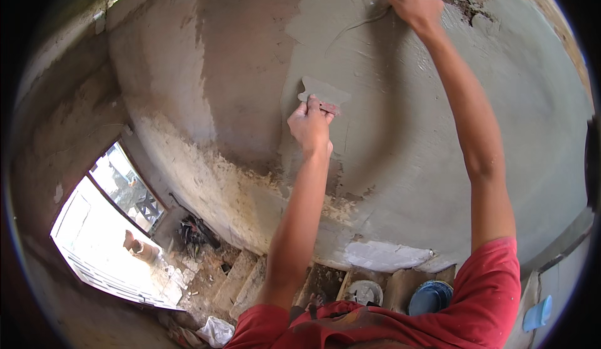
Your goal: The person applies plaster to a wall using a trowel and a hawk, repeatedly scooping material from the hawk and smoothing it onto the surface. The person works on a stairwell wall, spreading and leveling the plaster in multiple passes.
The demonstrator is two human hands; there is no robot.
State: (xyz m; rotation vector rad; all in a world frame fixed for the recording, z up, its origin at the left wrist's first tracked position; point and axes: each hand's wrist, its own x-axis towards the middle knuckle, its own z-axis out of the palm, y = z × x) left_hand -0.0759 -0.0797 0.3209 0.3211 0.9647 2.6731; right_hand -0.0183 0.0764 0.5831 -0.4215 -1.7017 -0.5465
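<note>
My left hand [308, 127] is closed on a scraper [330, 108] with a reddish edge. Grey wet plaster [321, 90] lies on its flat blade, held out before the wall. At the top, my right hand [417, 1] is curled, fingers bent, against the wall; what it grips is blurred and mostly hidden. Fresh smooth grey plaster [451, 136] covers the wall around and below that hand, with a curved ridge running left from it. Left of the wet area shows a band of brown bare wall [245, 67].
Stairs [235, 279] run below the wall. On them stand a blue bucket [431, 297] and a pale-grey-filled container [365, 292]. A light blue cup [537, 313] is at lower right. Lower left has a bright doorway [94, 224], rubble and a white bag [216, 331].
</note>
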